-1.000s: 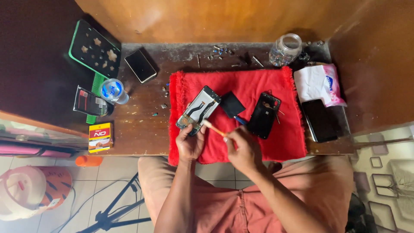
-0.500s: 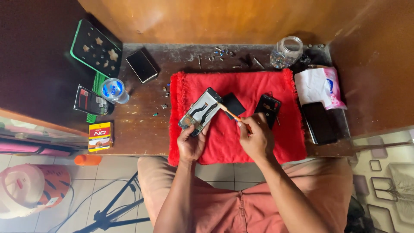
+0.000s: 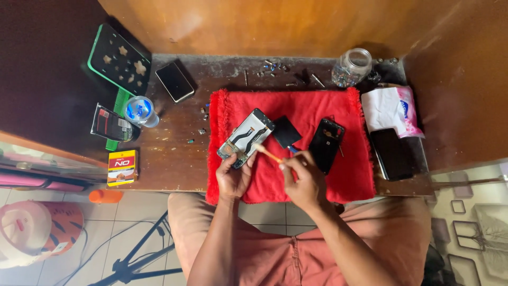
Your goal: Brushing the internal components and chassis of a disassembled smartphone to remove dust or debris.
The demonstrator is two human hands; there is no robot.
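Wood walls are closing the desk (image 3: pixel 174 164) in on three sides; its near edge is lying open. Red towel (image 3: pixel 312 111) is covering the middle. Jar (image 3: pixel 352 66) is holding small bits. Left hand (image 3: pixel 233 177) is gripping the phone frame (image 3: pixel 246 137) over the towel; right hand (image 3: pixel 304 180) is pinching a brush (image 3: pixel 267 153) against it.

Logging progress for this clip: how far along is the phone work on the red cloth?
Done: the opened phone shows its insides, and its black back cover lies apart on the red cloth. In hand: the left hand steadies the phone while the right hand works a small brush over it. Left: the cover is not yet back on.
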